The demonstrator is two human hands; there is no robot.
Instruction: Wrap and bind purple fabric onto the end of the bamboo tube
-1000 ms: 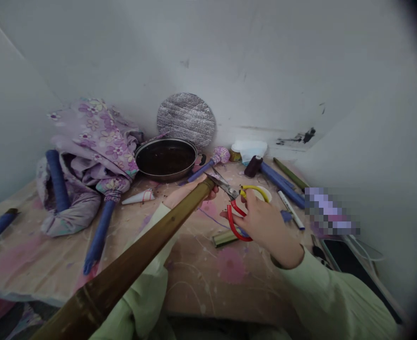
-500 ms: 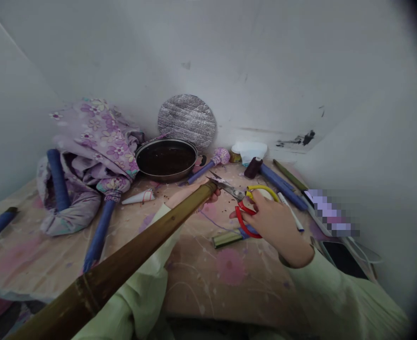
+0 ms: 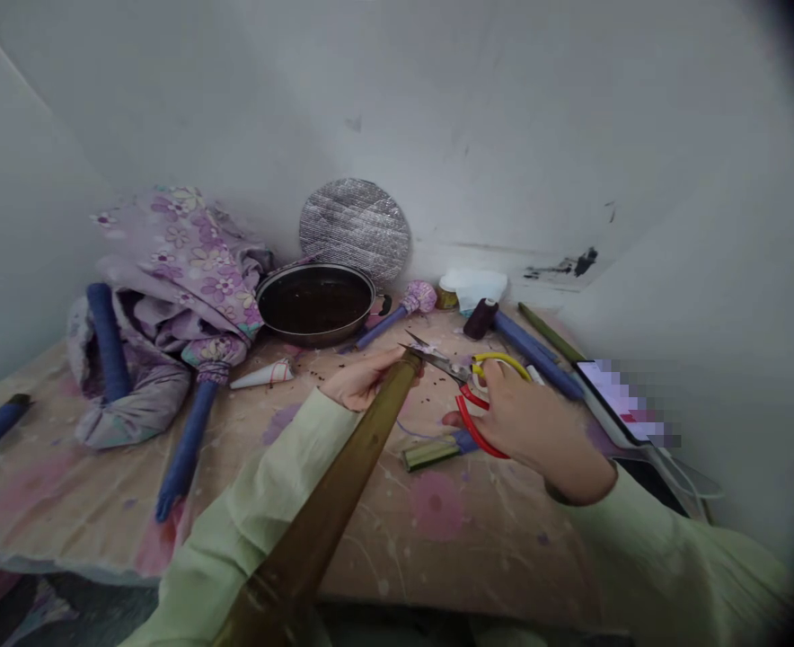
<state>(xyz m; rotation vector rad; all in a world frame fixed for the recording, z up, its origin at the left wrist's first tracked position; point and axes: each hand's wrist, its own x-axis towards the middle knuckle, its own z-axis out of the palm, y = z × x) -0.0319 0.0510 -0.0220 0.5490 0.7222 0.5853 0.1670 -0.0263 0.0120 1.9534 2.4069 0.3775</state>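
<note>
My left hand (image 3: 363, 377) is closed round the far end of a long brown-green bamboo stick (image 3: 363, 449), which slants down toward me past my left sleeve. Some of its fingers are hidden behind the stick. In my right hand (image 3: 518, 418) is a pair of scissors (image 3: 447, 364) with one yellow and one red handle loop. The scissor blades are parted and lie at the bamboo's far tip. Beneath, on the table, rests a short split bamboo piece (image 3: 430, 452) with a blue-wrapped end.
A dark pan (image 3: 316, 305) stands before a round foil mat (image 3: 355, 229). Purple floral cloth (image 3: 188, 261) is heaped at left, beside blue-wrapped sticks (image 3: 191, 445). A dark thread spool (image 3: 481, 319), a paper cone (image 3: 262, 375) and a device with a lit screen (image 3: 613, 400) lie around.
The bamboo's near end has swung to the right, so the stick stands steeper in view. The left hand now shows more to the left of it. The scissors have moved slightly right, blades still parted.
</note>
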